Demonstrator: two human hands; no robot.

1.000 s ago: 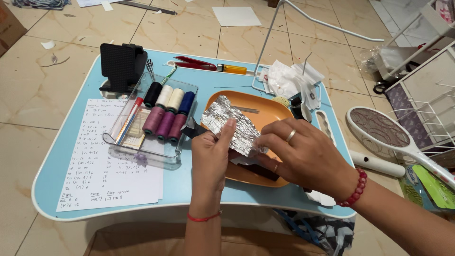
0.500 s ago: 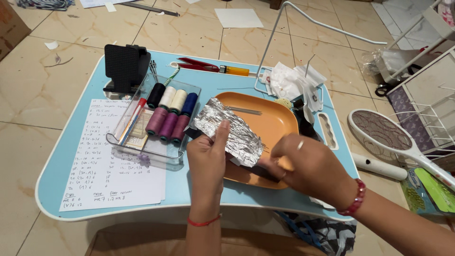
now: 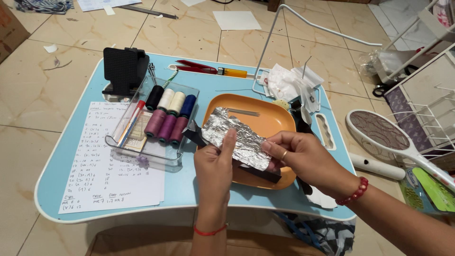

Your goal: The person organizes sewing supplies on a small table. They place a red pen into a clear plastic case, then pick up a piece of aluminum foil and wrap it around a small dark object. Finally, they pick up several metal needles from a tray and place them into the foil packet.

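Note:
My left hand holds a crinkled silver foil sheet, thumb pressed on its lower left part, over the front of an orange square plate. My right hand pinches the foil's right end with thumb and fingers. A black strip lies under the foil, running from the plate's left edge to its front. Several thin needles lie on the plate behind the foil.
A clear tray holds several thread spools and a pen. A handwritten paper lies on the blue lap table. Black holder, red snips, yellow lighter, white cloth scraps at the back. Racket-shaped swatter on the floor.
My right hand dipped down to the front of the plate, then came back up and took the foil's right end. The left hand kept its hold on the foil.

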